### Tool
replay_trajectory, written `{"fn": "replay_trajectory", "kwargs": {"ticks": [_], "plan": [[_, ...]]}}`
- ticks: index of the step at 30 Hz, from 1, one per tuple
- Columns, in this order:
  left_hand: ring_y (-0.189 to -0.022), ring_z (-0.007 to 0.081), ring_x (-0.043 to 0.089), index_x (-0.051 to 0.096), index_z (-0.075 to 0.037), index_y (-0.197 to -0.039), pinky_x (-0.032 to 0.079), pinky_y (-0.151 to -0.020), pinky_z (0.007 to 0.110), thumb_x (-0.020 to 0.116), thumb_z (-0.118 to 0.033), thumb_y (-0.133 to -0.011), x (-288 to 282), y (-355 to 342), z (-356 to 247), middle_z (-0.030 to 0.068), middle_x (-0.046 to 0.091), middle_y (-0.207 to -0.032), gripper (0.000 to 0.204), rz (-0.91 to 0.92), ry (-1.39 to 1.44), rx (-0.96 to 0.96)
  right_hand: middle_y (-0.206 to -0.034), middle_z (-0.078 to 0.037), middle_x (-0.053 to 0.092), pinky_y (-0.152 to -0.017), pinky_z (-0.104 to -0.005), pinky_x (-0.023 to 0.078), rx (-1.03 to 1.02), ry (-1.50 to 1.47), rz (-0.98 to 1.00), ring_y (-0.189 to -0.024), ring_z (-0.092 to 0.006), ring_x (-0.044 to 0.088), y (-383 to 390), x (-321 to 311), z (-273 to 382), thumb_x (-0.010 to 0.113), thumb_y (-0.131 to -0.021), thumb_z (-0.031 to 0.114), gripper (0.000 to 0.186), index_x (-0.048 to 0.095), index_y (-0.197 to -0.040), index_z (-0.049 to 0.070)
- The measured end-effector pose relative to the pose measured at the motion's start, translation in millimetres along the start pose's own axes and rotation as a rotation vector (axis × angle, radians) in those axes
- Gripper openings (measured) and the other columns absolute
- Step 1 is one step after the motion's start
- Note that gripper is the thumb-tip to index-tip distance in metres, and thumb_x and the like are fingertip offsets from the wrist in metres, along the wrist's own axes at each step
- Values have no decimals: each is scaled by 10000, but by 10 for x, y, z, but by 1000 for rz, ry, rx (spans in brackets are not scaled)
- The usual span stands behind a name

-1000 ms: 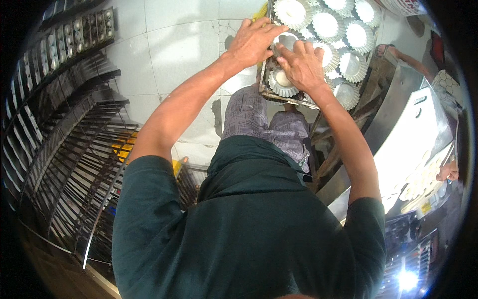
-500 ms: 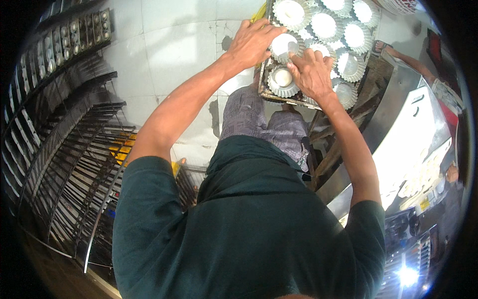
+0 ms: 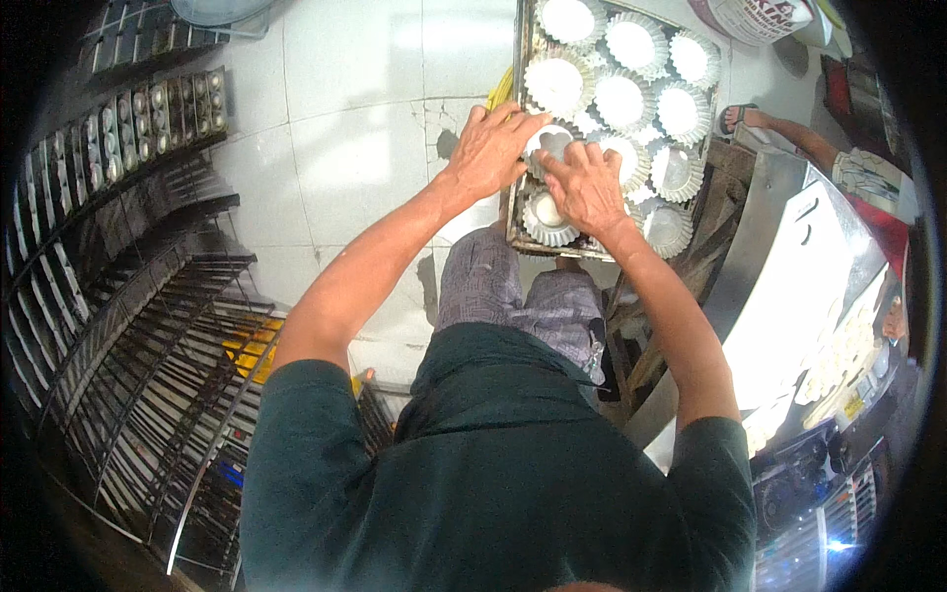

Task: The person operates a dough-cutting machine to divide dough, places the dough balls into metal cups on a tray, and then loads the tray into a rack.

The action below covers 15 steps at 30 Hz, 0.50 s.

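A dark-rimmed tray (image 3: 512, 233) at the top centre holds several fluted metal tins in rows. Most tins, such as this filled tin (image 3: 558, 85), have a smooth white filling or lining. Over the left column, my left hand (image 3: 488, 153) grips the left side of one fluted tin (image 3: 549, 143), thumb and fingers apart around its rim. My right hand (image 3: 589, 187) bends over the same tin from the right, a finger reaching inside it; its curled fingers partly hide the tins behind. Closer to me, a pale round dough ball (image 3: 548, 210) sits in another fluted tin.
Black metal racks (image 3: 148, 375) stand on the left, with a tray of small pale rounds (image 3: 118, 128). To the right are a wooden stand (image 3: 641, 340) and a white worktop (image 3: 789, 306) with pale dough pieces (image 3: 838, 365). Another person's sandalled foot (image 3: 742, 117) shows beyond.
The whole view has shifted, so the tray and hands appear lower and more of the tray's far side shows. Both hands stay at the same tin; the right hand's finger reaches further over it.
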<state>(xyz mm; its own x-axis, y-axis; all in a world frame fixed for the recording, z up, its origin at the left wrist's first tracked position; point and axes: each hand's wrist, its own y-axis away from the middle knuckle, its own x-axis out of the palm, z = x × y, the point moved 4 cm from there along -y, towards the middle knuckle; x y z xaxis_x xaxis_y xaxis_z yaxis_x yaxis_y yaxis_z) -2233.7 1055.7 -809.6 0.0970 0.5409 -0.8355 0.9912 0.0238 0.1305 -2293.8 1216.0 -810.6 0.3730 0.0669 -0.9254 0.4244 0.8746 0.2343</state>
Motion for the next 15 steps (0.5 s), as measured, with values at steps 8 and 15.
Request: {"fn": "replay_trajectory", "kwargs": {"ticks": [8, 15], "plan": [[-1322, 303, 496, 504, -142, -1456, 356, -970, 445, 837, -130, -756, -2, -2, -6, 128, 647, -1305, 775, 10, 30, -9, -1112, -85, 596, -922, -452, 345, 225, -249, -264, -1065, -273, 527, 180, -201, -309, 678, -875, 243, 373, 701, -1246, 213], [-1335, 262, 485, 469, -152, -1481, 358, -982, 423, 858, -136, -750, 13, -33, -3, 55, 585, -1410, 828, 96, -17, -22, -1170, -150, 628, -944, -422, 472, 618, -755, -535, -1109, -299, 591, 535, -206, -609, 753, -917, 325, 336, 769, -866, -6]]}}
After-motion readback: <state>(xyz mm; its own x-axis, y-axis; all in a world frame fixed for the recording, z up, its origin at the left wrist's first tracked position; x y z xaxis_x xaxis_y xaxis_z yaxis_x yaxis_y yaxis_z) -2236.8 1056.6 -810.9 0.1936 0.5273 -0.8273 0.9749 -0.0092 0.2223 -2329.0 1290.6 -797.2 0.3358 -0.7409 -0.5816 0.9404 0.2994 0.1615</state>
